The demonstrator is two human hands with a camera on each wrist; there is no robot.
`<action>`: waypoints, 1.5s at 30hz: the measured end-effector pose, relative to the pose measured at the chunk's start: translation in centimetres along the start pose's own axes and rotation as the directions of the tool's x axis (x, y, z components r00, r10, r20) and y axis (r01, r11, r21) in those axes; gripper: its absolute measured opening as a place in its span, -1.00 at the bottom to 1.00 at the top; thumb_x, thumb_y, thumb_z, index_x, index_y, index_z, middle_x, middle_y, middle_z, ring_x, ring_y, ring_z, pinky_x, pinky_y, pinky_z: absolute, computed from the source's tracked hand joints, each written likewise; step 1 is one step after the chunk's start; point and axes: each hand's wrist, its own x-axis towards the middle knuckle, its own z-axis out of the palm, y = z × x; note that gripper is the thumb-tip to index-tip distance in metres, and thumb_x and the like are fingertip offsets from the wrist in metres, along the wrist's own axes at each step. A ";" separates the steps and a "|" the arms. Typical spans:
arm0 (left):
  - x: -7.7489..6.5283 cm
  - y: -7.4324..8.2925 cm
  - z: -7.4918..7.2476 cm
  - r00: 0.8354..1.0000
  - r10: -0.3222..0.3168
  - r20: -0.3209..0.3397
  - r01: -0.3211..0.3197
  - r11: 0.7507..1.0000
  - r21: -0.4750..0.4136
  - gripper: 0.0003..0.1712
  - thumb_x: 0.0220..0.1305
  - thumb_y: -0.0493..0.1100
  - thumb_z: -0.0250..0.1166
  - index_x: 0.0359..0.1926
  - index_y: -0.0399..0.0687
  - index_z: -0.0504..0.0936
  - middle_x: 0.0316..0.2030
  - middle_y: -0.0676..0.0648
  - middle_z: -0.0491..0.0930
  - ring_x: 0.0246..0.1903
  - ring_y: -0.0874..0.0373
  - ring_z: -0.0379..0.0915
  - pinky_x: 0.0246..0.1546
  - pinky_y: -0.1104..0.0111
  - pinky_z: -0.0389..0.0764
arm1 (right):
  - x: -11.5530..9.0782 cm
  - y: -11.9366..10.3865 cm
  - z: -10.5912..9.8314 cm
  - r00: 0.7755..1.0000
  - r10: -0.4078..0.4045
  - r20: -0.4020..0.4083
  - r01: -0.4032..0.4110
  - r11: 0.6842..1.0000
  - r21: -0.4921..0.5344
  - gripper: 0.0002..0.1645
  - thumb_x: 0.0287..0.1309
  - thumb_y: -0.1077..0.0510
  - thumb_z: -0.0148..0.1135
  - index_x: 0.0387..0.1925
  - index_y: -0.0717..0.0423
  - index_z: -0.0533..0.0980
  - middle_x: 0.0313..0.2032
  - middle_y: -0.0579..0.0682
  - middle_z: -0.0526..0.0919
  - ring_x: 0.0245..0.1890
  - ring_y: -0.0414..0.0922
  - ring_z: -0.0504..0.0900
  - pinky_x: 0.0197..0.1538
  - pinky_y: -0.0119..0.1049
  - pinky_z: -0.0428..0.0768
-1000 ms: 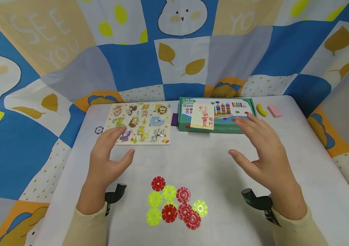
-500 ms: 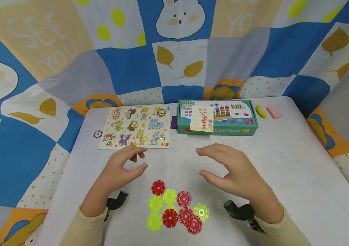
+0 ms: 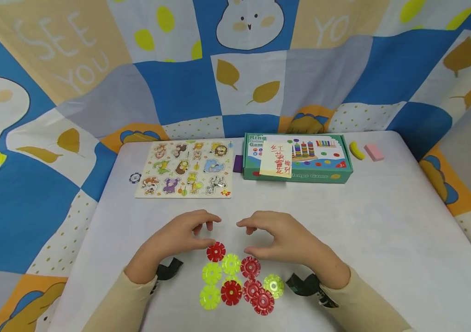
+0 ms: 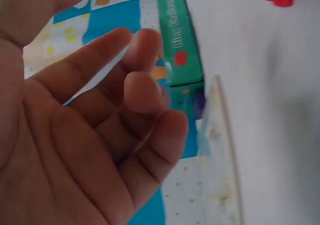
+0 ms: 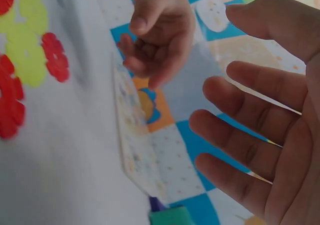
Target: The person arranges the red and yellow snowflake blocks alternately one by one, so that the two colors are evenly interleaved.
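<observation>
Several red and yellow-green notched plastic discs, like snowflake building discs, lie in a loose cluster near the front of the table; some overlap. A red disc (image 3: 216, 251) is the farthest one, and a yellow-green disc (image 3: 274, 286) lies at the right. My left hand (image 3: 181, 237) hovers with relaxed, slightly bent fingers, its thumb tip right by that far red disc in the head view. Opposite it, my right hand (image 3: 289, 237) hovers behind the cluster, thumb near another red disc (image 3: 250, 267). Both palms face each other, and both wrist views show them holding nothing.
An animal puzzle board (image 3: 185, 169) lies at the back left, with a poker-chip-like disc (image 3: 135, 178) beside it. A green game box (image 3: 322, 176) bearing a handwritten note (image 3: 276, 159) stands at the back. Right of it are a yellow banana-shaped piece (image 3: 356, 151) and a pink block (image 3: 374, 152).
Both hands have come down and inward from wide apart over the table to close together just behind the discs. The discs have stayed in place.
</observation>
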 end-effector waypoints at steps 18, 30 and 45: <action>1.4 -1.7 2.9 0.973 -0.049 0.224 0.046 0.999 0.017 -0.52 -0.04 -0.03 0.47 -0.02 0.18 0.58 -0.28 0.15 0.46 -0.27 0.19 0.36 -0.27 0.35 0.45 | 1.3 1.6 5.2 0.960 0.086 0.266 -0.116 0.988 0.100 -0.55 -0.03 -0.11 0.42 -0.09 -0.07 0.59 -0.40 -0.17 0.54 -0.49 -0.30 0.45 -0.40 -0.45 0.44; 1.4 -1.4 3.5 0.974 -0.027 0.226 0.015 0.998 0.054 -0.53 -0.05 -0.09 0.48 -0.05 0.23 0.58 -0.26 0.18 0.42 -0.30 0.21 0.37 -0.30 0.40 0.45 | 1.0 2.2 8.3 0.939 0.192 0.286 -0.187 0.981 -0.046 -0.57 -0.15 -0.09 0.50 -0.18 -0.15 0.60 -0.47 -0.29 0.48 -0.51 -0.35 0.36 -0.44 -0.43 0.38; 0.8 -0.5 3.6 0.970 -0.070 0.234 0.048 0.994 0.100 -0.45 -0.11 -0.13 0.50 -0.03 0.18 0.51 -0.25 0.14 0.39 -0.31 0.25 0.37 -0.31 0.42 0.47 | 1.2 2.0 8.8 0.932 0.250 0.263 -0.240 0.968 -0.067 -0.47 -0.19 -0.08 0.52 -0.12 -0.11 0.55 -0.55 -0.25 0.45 -0.57 -0.34 0.35 -0.47 -0.42 0.37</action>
